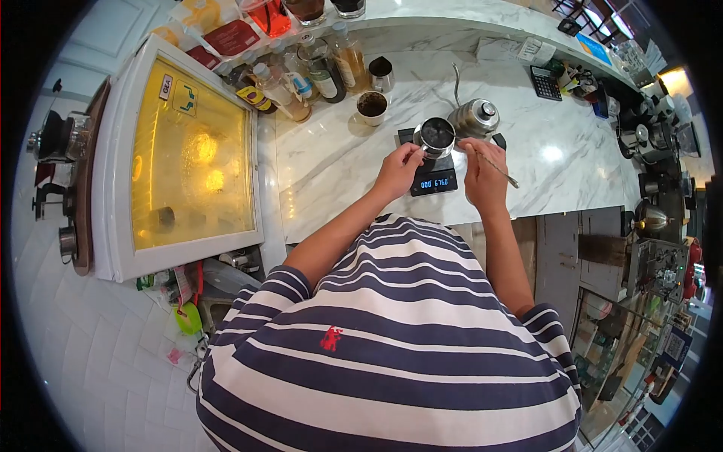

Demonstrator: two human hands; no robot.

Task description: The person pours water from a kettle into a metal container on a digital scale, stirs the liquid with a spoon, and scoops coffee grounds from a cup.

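Head view: I see the round silvery cup, dark contents already inside, above the black digital scale, its near side pinched by the left hand, while the right hand grips a thin twisted metal utensil, its work, I judge, unfinished.

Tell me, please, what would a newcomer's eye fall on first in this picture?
Probably the striped shirt, which fills the lower middle, then the bright yellow panel at left. After these, perhaps the counter: the left hand holds a dark-filled cup above the scale's blue digits, and the right hand grips a thin tool.
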